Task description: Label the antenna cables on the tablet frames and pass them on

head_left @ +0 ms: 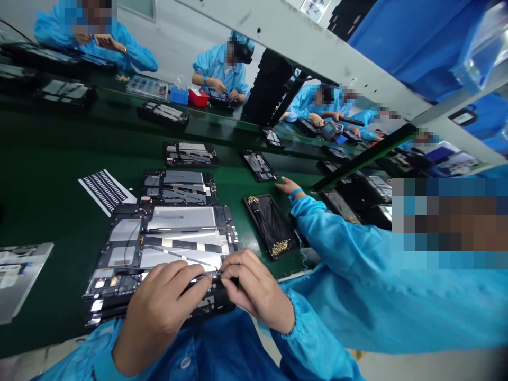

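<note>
In front of me an opened tablet (pixel 178 217) lies with its silver batteries, ribbon cables and boards exposed; dark tablet parts (pixel 216 302) show beneath its near edge. My left hand (pixel 161 299) rests over that near edge, its fingers bent and the thumb and fingertips close together at a narrow strip of the tablet. Just to the right, my right hand (pixel 257 288) is closed in a pinch at the same edge, almost touching the left fingertips. Whatever is between the fingertips is too small and covered to make out. A thin black cable (pixel 129 238) curves over the tablet's left part.
More opened tablets (pixel 190 154) lie beyond on the green bench (pixel 59 153). A tray (pixel 248 211) of black cables with gold ends stands right. A co-worker's hand (pixel 289 186) reaches toward another tablet (pixel 260 165). A label sheet (pixel 105 190) lies left; a metal post (pixel 365 156) slants right.
</note>
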Motion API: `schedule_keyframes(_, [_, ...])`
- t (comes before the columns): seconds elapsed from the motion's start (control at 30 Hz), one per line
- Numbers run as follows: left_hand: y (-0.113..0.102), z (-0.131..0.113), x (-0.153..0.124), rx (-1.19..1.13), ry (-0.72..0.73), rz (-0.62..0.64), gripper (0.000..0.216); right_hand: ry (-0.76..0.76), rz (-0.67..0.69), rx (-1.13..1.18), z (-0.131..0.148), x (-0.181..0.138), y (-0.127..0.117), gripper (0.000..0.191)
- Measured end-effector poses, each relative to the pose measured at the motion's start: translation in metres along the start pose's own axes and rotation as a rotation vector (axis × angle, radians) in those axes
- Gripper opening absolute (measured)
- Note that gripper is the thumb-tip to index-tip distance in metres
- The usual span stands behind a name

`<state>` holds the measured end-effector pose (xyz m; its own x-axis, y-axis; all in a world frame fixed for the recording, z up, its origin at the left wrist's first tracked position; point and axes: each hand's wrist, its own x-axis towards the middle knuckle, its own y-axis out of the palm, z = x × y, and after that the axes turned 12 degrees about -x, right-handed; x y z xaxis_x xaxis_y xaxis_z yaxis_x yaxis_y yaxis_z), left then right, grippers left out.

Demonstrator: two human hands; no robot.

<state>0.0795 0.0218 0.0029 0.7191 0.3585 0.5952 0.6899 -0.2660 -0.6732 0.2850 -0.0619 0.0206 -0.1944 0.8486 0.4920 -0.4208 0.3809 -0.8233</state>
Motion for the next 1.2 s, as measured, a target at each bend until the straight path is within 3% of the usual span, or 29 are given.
schedule_keyframes(0.5, [-0.002, -0.003, 0.006, 0.01, 0.009, -0.04, 0.022, -0.013, 0.024, -0.041, 0.0, -0.001, -0.001, 0.012])
schedule_keyframes(0.77, [-0.001, -0.01, 0.018, -0.046, -0.177, -0.058, 0.013, 0.002, 0.052, -0.039, 0.001, -0.001, -0.003, 0.011])
schedule_keyframes(1.2, [-0.002, -0.006, 0.018, -0.056, -0.183, 0.004, 0.018, 0.062, 0.024, 0.011, 0.006, 0.002, -0.001, 0.013])
